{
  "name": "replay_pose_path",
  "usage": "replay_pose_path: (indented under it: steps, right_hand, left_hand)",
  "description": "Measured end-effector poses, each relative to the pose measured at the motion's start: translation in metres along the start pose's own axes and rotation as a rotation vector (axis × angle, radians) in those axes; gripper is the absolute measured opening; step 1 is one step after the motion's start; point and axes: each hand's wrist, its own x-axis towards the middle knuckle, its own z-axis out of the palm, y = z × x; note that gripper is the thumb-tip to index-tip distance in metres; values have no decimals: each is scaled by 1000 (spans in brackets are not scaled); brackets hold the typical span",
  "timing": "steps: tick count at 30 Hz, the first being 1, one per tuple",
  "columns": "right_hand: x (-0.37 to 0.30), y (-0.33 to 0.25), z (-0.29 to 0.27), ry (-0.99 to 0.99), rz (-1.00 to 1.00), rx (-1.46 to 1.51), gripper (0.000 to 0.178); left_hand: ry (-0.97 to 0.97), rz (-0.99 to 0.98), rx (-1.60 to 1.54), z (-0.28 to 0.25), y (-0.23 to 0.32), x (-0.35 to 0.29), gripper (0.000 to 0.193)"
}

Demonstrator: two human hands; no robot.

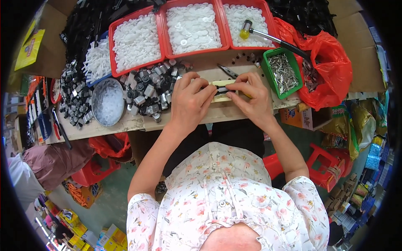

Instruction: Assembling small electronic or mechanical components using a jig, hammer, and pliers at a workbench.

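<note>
Both hands meet near the front edge of the tabletop [205, 62], roughly midway along it, where both forearms reach in evenly from below. The left hand [190, 102] has its fingertips closed on the left end of a small dark-and-silver part [222, 89], while the right hand [251, 94] pinches the other end between thumb and fingers; held from both ends, the piece is presumably easier to keep level. Pale yellow block [220, 99] surfaces show just above and below it, perhaps as a support, though the fingers hide whether they touch. Pliers [227, 71] lie just beyond the hands, likely for a short reach. The heap of metal and black parts [146, 90] sits loose by the left hand, and the green bin [298, 88] of metal pins stands beyond the right, its walls keeping the slim pieces together. Farther toward the back edge, three red trays [163, 33] keep white pieces sorted; a hammer [268, 37] rests its head on the right-hand one, its handle slanting toward the red bag [335, 62], apparently parked there to spare working room.
</note>
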Motion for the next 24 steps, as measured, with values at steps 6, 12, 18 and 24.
replay_pose_path:
  steps: [6, 12, 18, 24]
  right_hand:
    - [3, 0, -4, 20, -107, -83, 22]
    - [91, 5, -48, 109, -175, -258, 22]
    - [218, 79, -65, 342, -337, -680, 19]
    - [260, 108, -68, 265, -160, -801, 20]
  left_hand:
    - [15, 1, 10, 2, 0, -4, 15]
    - [25, -24, -20, 0, -2, -8, 16]
    - [45, -49, -70, -2, 4, -1, 19]
    - [69, -61, -80, -10, 7, 0, 21]
